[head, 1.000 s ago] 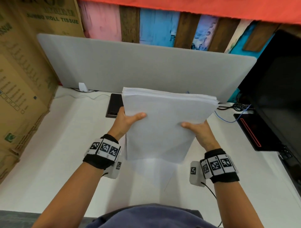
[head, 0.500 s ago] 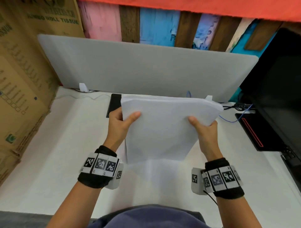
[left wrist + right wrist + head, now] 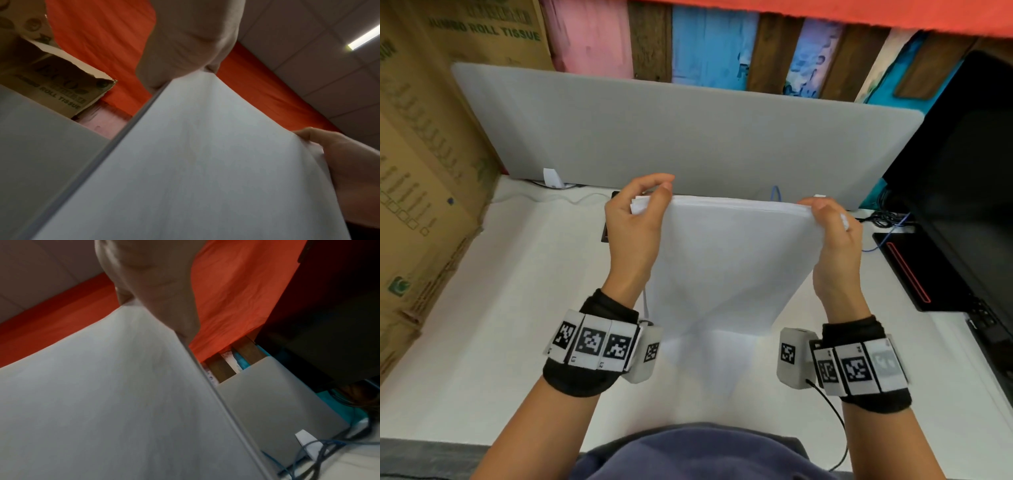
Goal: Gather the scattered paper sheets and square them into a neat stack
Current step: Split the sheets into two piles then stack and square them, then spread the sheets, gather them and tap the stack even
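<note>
Both hands up off the surface (image 3: 482,308), gathering done by the look of it: we see no loose sheets left lying, and the whole stack of paper (image 3: 729,260) hangs upright between us and the grey divider (image 3: 688,137). Left hand (image 3: 635,222) pinches the top left corner, thumb in front, fingers curled over the top edge; right hand (image 3: 832,246) clamps the top right corner the same way. Lower edge sits near the surface; whether it touches, we cannot tell. Left wrist view shows the side edge of the stack (image 3: 115,146) fairly flush, though a few sheet corners fan out at the left thumb. We judge this the squaring step. Next move calls for loosening both grips slightly and tapping the lower edge on the surface so the sheets settle level, then laying the stack flat.
</note>
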A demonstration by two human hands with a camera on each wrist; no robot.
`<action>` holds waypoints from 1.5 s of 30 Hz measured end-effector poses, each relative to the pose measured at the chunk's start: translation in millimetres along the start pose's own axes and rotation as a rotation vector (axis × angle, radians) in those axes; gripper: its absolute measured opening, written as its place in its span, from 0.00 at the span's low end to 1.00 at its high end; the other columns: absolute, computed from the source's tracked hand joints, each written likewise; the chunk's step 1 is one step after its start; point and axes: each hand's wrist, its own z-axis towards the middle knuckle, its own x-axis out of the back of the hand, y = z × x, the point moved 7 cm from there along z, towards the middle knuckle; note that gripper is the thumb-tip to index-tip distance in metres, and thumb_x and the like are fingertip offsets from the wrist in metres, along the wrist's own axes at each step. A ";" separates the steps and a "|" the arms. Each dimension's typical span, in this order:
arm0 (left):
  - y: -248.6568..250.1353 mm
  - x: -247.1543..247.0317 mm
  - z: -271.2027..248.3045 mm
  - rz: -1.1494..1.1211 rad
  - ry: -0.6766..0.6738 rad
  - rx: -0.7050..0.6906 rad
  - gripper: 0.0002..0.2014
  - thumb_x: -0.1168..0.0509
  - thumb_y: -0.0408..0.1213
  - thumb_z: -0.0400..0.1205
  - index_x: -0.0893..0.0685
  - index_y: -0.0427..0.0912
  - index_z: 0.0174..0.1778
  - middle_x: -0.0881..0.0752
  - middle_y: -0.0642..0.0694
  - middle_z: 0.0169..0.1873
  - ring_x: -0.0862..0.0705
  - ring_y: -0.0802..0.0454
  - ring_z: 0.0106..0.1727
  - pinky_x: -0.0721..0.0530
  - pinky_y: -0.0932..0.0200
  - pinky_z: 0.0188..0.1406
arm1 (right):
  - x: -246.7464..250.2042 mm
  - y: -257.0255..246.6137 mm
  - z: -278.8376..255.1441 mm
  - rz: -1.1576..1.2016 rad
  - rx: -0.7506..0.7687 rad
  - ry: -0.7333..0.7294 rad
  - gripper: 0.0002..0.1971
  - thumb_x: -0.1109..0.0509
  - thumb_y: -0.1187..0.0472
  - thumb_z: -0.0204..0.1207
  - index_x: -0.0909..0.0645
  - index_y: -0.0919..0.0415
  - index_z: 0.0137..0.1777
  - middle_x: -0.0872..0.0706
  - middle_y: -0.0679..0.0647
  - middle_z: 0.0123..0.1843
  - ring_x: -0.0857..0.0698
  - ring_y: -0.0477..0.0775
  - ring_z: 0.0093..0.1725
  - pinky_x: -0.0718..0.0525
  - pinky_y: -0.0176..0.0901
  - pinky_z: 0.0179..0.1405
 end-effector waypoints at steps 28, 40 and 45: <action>-95.6 37.3 -41.3 -0.084 -0.438 0.344 0.37 0.22 0.67 0.39 0.16 0.56 0.42 0.11 0.67 0.33 0.13 0.70 0.39 0.17 0.74 0.36 | 7.2 116.3 -56.8 -0.070 -0.408 -0.256 0.22 0.20 0.69 0.58 0.20 0.53 0.50 0.09 0.36 0.39 0.12 0.34 0.42 0.17 0.31 0.42; -148.9 41.8 -56.5 0.098 -0.428 0.470 0.22 0.23 0.26 0.65 0.20 0.55 0.44 0.10 0.67 0.35 0.14 0.73 0.41 0.18 0.72 0.43 | 5.4 128.9 -53.5 -0.159 -0.411 -0.215 0.21 0.24 0.73 0.65 0.20 0.48 0.50 0.12 0.45 0.48 0.13 0.39 0.47 0.16 0.34 0.50; -179.2 57.1 -76.4 0.298 -0.627 0.668 0.38 0.17 0.57 0.45 0.18 0.54 0.51 0.13 0.45 0.55 0.15 0.50 0.57 0.18 0.44 0.62 | 10.7 152.7 -70.5 -0.204 -0.510 -0.258 0.15 0.28 0.73 0.70 0.18 0.50 0.48 0.13 0.45 0.48 0.12 0.32 0.41 0.15 0.33 0.54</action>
